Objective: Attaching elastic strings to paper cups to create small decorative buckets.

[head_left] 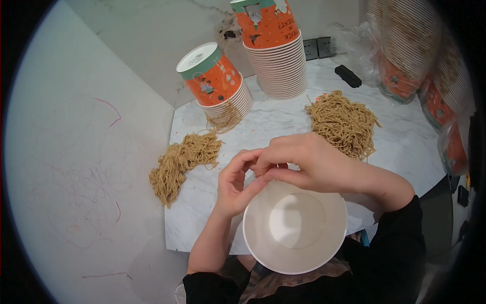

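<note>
My left hand [234,183] and my right hand [306,161] meet fingertip to fingertip over the far rim of a white round paper tub [328,230]. Both are closed in a pinch; whatever sits between the fingers is too small or hidden to make out. The tub stands upright close to my body, and its visible inside is bare white. Beyond my right hand lies a heap of thin tan strands [343,124], like yarn or noodles. A second long bundle of tan strands [177,164] lies to the left of my left hand.
Behind stand a tall stack of upside-down orange-printed tubs [276,66] and a shorter stack [215,76], with loose strands against it. Bagged tubs [405,50] crowd the right. A small black object [348,76] lies near wall sockets [318,47]. A white wall [91,152] borders the left.
</note>
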The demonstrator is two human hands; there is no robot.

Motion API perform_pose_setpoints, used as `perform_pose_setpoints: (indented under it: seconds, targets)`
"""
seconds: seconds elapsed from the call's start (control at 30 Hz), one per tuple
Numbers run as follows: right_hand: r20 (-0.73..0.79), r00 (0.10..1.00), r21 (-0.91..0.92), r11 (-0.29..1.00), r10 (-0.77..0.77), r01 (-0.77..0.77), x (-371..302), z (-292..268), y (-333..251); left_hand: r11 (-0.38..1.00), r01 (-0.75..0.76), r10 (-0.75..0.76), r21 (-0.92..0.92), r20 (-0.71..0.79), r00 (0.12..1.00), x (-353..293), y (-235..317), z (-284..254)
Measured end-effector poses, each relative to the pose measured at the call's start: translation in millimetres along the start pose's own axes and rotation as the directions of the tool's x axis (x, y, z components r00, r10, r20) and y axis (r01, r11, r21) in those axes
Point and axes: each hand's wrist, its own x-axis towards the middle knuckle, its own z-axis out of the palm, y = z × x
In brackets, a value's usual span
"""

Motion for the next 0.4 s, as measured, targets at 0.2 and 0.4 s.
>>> perform_pose_setpoints:
  seconds: [0.2,0.4]
  targets:
    - [0.03,0.999,0.046,0.999,0.02,-0.021,4,-2,4,0.936,0.201,-0.217,-0.291,-0.027,0.976,-3,0,-6]
    - [0.067,0.998,0.006,1.0,0.012,-0.013,4,-1,9,0.847,0.384,-0.413,-0.366,0.001,0.911,-7,-7,-11]
